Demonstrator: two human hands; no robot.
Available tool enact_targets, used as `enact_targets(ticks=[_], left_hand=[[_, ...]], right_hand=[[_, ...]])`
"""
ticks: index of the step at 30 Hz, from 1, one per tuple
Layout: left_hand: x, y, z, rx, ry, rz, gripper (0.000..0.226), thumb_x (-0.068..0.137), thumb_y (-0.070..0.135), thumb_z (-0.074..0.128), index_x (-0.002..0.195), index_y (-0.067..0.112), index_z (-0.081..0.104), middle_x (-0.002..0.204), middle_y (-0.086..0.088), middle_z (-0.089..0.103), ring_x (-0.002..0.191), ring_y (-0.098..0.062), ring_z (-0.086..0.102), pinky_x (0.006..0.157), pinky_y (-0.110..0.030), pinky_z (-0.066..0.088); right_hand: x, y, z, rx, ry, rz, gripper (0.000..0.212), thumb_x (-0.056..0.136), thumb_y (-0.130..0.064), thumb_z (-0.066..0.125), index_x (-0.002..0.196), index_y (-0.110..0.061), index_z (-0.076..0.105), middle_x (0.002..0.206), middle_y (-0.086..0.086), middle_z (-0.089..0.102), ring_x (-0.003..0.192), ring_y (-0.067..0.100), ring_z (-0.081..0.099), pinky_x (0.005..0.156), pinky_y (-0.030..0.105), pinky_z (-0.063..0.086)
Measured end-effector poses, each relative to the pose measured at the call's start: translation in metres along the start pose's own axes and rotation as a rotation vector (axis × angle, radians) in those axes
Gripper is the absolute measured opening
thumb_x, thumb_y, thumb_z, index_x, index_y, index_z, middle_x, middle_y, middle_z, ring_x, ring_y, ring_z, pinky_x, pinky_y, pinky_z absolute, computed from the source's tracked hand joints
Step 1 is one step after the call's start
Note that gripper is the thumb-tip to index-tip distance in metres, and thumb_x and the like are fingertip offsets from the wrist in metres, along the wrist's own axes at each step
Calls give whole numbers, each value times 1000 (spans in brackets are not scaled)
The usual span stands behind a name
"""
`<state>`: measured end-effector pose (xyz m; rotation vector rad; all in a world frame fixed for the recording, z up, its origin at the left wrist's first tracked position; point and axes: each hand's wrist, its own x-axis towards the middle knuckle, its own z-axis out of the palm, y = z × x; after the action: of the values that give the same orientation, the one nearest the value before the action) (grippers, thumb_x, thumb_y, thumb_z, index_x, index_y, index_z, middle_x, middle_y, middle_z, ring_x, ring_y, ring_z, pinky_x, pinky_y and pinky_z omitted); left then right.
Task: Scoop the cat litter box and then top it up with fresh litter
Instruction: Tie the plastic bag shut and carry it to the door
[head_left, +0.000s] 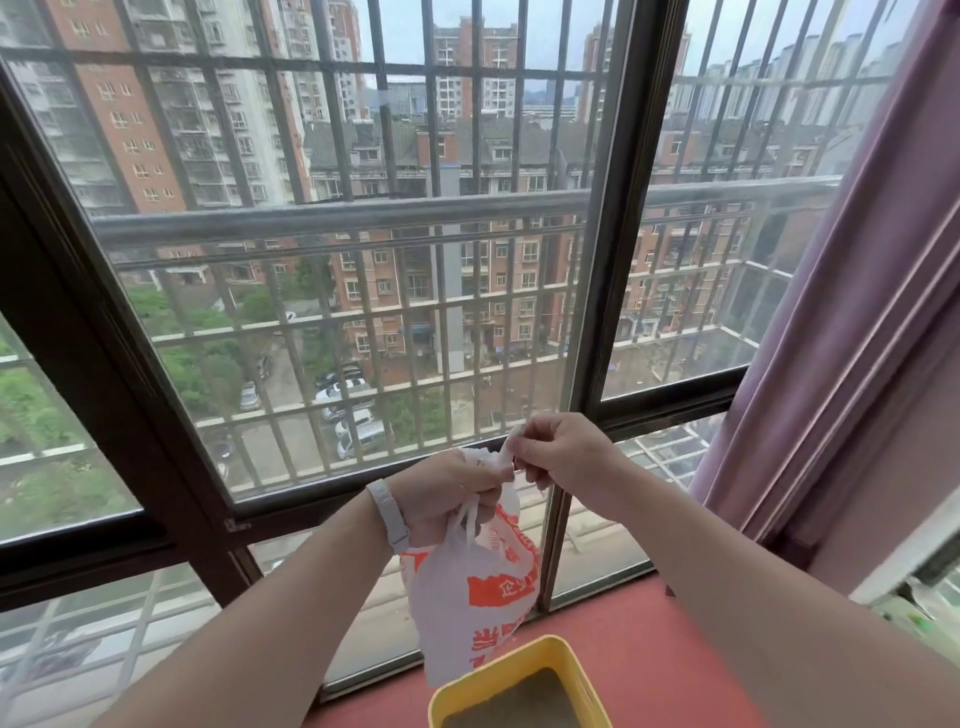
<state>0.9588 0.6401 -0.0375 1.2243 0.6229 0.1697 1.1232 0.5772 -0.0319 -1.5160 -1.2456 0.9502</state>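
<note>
**Two hands gripping a bag above a litter box**

Left hand grips the gathered neck of a white-and-orange plastic bag; right hand pinches its twisted top. Below sits the yellow litter box, on a red sill by the window.

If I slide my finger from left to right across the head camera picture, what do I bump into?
White wristband → left hand → right hand → purple curtain. The white and orange plastic bag and yellow litter box hang and sit below the hands.

Bag above litter box, window behind, curtain rt.
</note>
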Motion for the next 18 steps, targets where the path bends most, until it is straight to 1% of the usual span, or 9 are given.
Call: enact_targets(ticks=[2,4,6,7,9,12,13,15,18], left_hand=[[-3,2,3,283,58,-31,33,99,10,55,67,15,48,56,2,41,46,-10,37,46,-19,35],[-2,7,4,688,98,-89,28,93,12,58,67,16,49,59,0,43,49,-13,37,47,-22,32],[-2,16,6,1052,81,-140,16,90,18,55,75,15,55,65,-4,48,50,-15,39,46,-24,32],[-2,21,7,1147,57,-150,13,91,19,53,82,14,59,68,-5,51,52,-16,41,46,-24,33],[-4,31,8,1196,20,-181,15,96,16,48,88,11,60,72,0,55,52,-13,42,45,-20,34],[-16,44,5,1240,100,-191,26,100,23,49,75,18,55,68,6,57,51,-6,50,47,-15,41],[-20,46,3,1300,141,-141,30,100,26,49,73,16,57,66,3,58,52,-8,52,49,-17,43],[-27,46,1,1388,249,-32,36,100,30,47,72,12,61,62,-1,58,52,-14,52,52,-26,42],[-31,38,-5,1486,409,102,37,98,41,51,78,11,61,64,0,54,58,-18,51,51,-29,37]], right_hand=[[0,-4,2,-40,3,-73,16,92,-6,63,77,-5,67,61,2,56,54,13,51,53,25,44],[2,-7,8,-46,12,-149,15,91,-6,65,76,-2,67,65,7,56,61,17,49,60,31,43],[6,-12,16,-13,-13,-192,16,91,-8,65,75,-6,66,74,9,59,70,18,51,67,34,44],[9,-14,21,4,-41,-197,16,92,-9,64,77,-6,65,78,9,61,74,16,53,70,33,45],[16,-16,29,32,-108,-142,17,95,-11,59,80,-4,64,78,6,64,74,15,57,71,34,47],[28,-12,34,35,-208,51,19,96,-12,54,78,-11,60,61,2,57,61,20,51,66,37,45],[31,-11,34,52,-244,123,14,94,-11,55,81,-11,60,64,4,57,62,21,53,66,37,46],[33,-8,34,92,-305,239,5,90,-11,61,88,-7,62,73,10,63,71,27,61,73,42,52],[36,-3,32,59,-391,327,8,89,-14,66,89,-7,62,75,8,66,69,23,64,73,39,54]])
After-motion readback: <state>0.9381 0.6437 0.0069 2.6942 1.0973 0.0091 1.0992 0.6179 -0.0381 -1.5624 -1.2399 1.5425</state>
